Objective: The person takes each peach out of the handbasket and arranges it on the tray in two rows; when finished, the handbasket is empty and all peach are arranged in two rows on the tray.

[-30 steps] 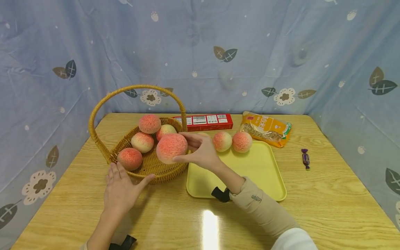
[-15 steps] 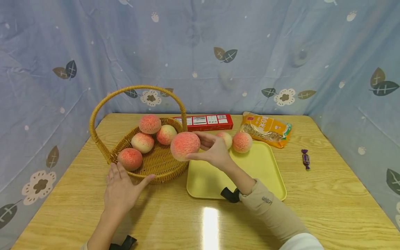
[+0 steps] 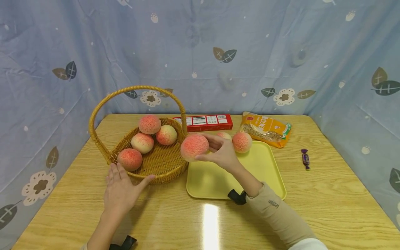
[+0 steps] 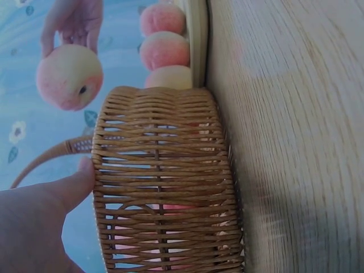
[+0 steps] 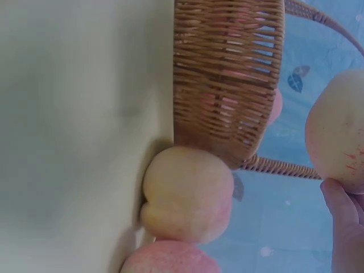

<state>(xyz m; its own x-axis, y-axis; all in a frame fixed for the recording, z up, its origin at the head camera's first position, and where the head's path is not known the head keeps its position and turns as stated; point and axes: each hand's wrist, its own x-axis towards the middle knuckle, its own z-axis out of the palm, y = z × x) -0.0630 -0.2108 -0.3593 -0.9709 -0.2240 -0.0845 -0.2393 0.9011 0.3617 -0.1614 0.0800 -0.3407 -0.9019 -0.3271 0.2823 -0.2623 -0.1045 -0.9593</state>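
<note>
My right hand (image 3: 222, 152) holds a pink-and-cream peach (image 3: 194, 147) between thumb and fingers, in the air over the gap between the wicker basket (image 3: 170, 178) and the yellow tray (image 3: 250, 173). The pale side of this held peach (image 5: 341, 131) shows in the right wrist view. My left hand (image 3: 121, 192) rests against the basket's near side, fingers straight and thumb spread; in the left wrist view its thumb (image 4: 79, 182) touches the rim. Several peaches (image 3: 142, 142) lie in the basket. On the tray's far side sit more peaches (image 3: 242, 142), one largely behind my right hand in the head view.
The basket's tall handle (image 3: 137, 87) arches over it. Behind the tray lie a red box (image 3: 209, 122) and an orange bag of grain-like food (image 3: 265, 129). A purple wrapped candy (image 3: 305, 159) is on the wooden table (image 3: 331, 194) at right. A blue curtain (image 3: 193, 52) surrounds the table.
My right hand has carried the peach rightward, from above the basket to beside its right end, near the tray's left edge. My left hand has stayed put.
</note>
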